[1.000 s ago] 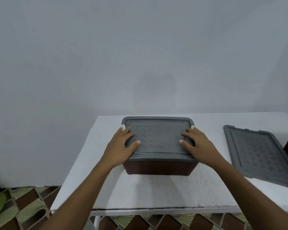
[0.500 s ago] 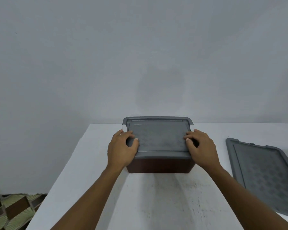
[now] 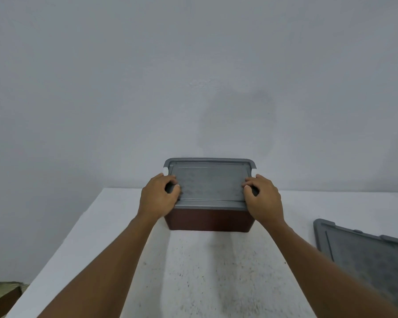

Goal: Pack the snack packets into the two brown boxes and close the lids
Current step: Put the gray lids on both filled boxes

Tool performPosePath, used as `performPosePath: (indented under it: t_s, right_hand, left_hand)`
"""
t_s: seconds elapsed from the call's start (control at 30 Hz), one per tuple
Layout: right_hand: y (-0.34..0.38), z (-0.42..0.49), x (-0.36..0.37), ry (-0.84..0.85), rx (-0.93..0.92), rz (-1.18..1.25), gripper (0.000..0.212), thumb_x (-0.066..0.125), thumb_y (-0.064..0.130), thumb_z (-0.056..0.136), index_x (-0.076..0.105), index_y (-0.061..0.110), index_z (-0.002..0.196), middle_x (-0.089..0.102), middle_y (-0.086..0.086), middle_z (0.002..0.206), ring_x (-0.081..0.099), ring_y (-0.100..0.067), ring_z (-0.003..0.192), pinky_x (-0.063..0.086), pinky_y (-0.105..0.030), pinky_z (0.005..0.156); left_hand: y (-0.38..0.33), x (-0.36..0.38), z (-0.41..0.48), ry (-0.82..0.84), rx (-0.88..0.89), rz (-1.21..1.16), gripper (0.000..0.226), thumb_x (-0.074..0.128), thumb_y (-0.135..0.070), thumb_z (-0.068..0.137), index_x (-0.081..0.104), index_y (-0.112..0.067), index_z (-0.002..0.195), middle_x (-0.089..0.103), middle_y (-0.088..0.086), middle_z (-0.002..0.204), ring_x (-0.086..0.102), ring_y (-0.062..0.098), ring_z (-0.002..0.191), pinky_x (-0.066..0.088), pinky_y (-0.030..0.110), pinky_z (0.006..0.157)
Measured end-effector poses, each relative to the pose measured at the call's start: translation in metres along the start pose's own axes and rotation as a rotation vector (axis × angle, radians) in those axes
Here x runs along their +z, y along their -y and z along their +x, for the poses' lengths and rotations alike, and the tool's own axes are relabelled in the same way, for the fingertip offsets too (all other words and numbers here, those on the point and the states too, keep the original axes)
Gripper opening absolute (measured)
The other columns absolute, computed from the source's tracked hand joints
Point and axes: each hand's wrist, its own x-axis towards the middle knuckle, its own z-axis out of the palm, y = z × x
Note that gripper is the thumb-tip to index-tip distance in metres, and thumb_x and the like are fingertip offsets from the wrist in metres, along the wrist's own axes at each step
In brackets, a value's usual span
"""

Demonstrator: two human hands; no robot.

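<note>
Left hand (image 3: 157, 197) and right hand (image 3: 263, 199) clench fingers (image 3: 171, 180) over both ends of the grey lid (image 3: 207, 182). The brown box (image 3: 209, 220) looks like stiff plastic, probably light, so grab there.

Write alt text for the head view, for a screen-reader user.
A person's left hand and right hand grip the two short ends of a grey lid sitting on a brown box on a white table. A second grey lid lies flat on the table to the right, cut off by the frame edge.

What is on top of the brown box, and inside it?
A grey lid covers the brown box; the left hand and right hand grip its ends. The inside is hidden.
</note>
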Motion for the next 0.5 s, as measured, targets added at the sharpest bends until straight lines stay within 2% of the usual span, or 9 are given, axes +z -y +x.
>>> performPosePath:
  t_s: [0.1,0.17,0.3,0.4,0.5]
  right_hand:
    - [-0.008,0.017,0.003,0.014,-0.017,-0.01,0.018,0.052,0.021,0.091,0.069,0.017,0.088,0.065,0.001,0.1,0.049,-0.005,0.099,0.036,-0.025,0.076]
    - [-0.012,0.025,0.005,0.012,-0.041,-0.029,0.018,0.051,0.021,0.091,0.068,0.017,0.087,0.065,0.001,0.098,0.051,-0.008,0.097,0.037,-0.023,0.073]
    - [-0.017,0.029,0.009,-0.021,-0.083,-0.066,0.019,0.051,0.019,0.093,0.068,0.013,0.09,0.066,-0.002,0.099,0.048,-0.007,0.091,0.032,-0.014,0.071]
    - [-0.018,0.029,0.01,-0.013,-0.077,-0.079,0.018,0.051,0.02,0.094,0.068,0.014,0.092,0.065,-0.001,0.1,0.049,-0.007,0.092,0.036,-0.02,0.077]
    - [-0.018,0.031,0.009,0.05,-0.05,-0.081,0.014,0.049,0.024,0.093,0.063,0.02,0.092,0.061,0.003,0.098,0.056,-0.014,0.094,0.043,-0.024,0.074]
  left_hand:
    - [-0.002,0.007,0.013,-0.007,0.007,0.01,0.012,0.056,-0.032,0.089,0.066,-0.026,0.093,0.066,-0.007,0.102,0.055,0.01,0.094,0.038,0.025,0.075]
    - [-0.002,0.011,0.017,-0.021,0.011,0.011,0.012,0.055,-0.031,0.089,0.066,-0.026,0.092,0.065,-0.006,0.098,0.056,0.011,0.091,0.038,0.025,0.073]
    - [0.0,0.013,0.02,-0.029,0.038,0.011,0.011,0.056,-0.029,0.089,0.066,-0.025,0.091,0.065,-0.006,0.097,0.054,0.009,0.088,0.038,0.024,0.072]
    - [0.005,0.014,0.021,-0.026,0.041,0.02,0.015,0.054,-0.03,0.091,0.067,-0.025,0.096,0.065,-0.007,0.1,0.052,0.008,0.091,0.039,0.023,0.075]
    - [0.006,0.016,0.023,-0.028,0.05,0.041,0.021,0.051,-0.03,0.094,0.067,-0.023,0.104,0.063,-0.005,0.099,0.052,0.011,0.093,0.039,0.025,0.077]
